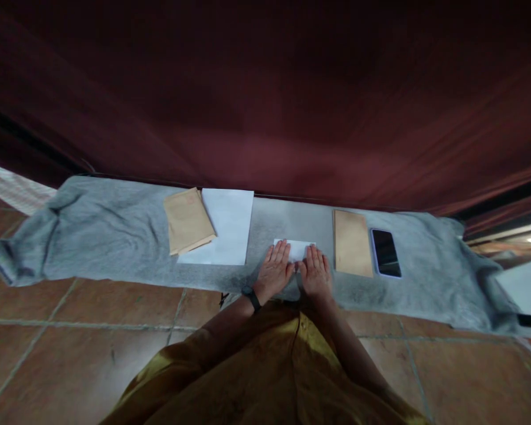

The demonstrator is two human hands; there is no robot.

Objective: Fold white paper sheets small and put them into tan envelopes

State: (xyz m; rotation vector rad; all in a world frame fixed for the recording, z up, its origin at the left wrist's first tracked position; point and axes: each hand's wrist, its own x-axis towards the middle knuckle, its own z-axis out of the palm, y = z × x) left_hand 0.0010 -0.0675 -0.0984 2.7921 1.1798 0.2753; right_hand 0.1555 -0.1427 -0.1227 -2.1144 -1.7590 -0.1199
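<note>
My left hand (275, 270) and my right hand (315, 273) lie flat side by side, fingers stretched out, pressing on a small folded white paper (297, 247) on a grey cloth (115, 236) spread over the tiled floor. A black watch sits on my left wrist. Most of the paper is hidden under my fingers. Neither hand grips anything.
Left of my hands lie a stack of brown envelopes (187, 221) overlapping a white sheet (228, 226). To the right sit another brown envelope (351, 242) and a dark phone (385, 252). A dark red curtain (265, 106) hangs behind. My yellow-clad legs (265, 372) fill the foreground.
</note>
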